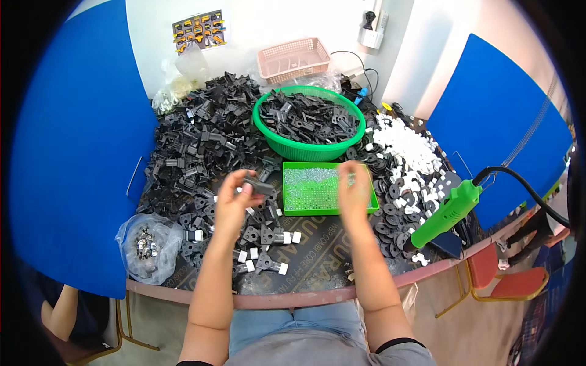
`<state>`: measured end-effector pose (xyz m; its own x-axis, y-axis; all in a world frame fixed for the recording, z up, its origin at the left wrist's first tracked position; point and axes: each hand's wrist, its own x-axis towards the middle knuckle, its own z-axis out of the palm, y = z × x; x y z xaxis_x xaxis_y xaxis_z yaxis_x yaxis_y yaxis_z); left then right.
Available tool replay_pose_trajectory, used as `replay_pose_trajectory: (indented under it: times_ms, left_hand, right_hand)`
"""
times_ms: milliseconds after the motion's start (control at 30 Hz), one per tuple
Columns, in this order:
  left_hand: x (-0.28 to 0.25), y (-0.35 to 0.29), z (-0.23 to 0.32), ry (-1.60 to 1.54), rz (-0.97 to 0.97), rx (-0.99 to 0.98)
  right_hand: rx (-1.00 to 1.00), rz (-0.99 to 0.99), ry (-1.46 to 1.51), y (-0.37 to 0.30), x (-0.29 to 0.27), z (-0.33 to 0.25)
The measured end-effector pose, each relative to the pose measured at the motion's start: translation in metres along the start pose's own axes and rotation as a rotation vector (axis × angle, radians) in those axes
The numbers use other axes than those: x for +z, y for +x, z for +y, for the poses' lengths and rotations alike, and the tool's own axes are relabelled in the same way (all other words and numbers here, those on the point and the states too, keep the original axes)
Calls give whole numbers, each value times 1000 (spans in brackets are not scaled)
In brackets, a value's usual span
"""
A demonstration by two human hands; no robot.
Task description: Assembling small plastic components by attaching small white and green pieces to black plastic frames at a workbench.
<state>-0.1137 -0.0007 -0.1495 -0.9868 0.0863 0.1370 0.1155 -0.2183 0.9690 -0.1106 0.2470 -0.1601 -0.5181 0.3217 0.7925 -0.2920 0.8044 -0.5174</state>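
My left hand (230,204) is closed around a black plastic part (260,185), held just left of a shallow green tray (329,212). Small shiny metal pieces (310,177) lie in the tray, mostly along its far side. Over the tray's right end is my right hand (354,192), fingers curled together and slightly blurred; what they pinch is too small to make out. Below my left hand lie several black parts with white ends (267,263). Behind the tray stands a round green basket (308,150) heaped with black parts (305,116).
A big pile of black parts (201,140) covers the left. White pieces (409,149) and black discs (390,226) lie right, beside a corded green power tool (448,213). A plastic bag of metal pieces (148,247) sits front left; a pink basket (293,61) stands behind. Blue partitions (79,140) flank the table.
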Motion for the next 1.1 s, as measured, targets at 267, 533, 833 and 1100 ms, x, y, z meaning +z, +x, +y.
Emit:
replay_pose_trajectory:
  times_ms: [267,533,833,1100]
  left_hand:
    - [-6,3,7,-264,7,-121]
    - [7,-1,2,-216,-82,-249]
    - [14,-3,4,-286,-115,-241]
    - [19,-8,-5,-323,-216,-278]
  right_hand:
    - [628,-131,-689,26,-50,140]
    - [647,-269,-641,42,-58,170]
    - [424,190,-126,40,-52,104]
    - [794,-579,1220,-19,6,-31]
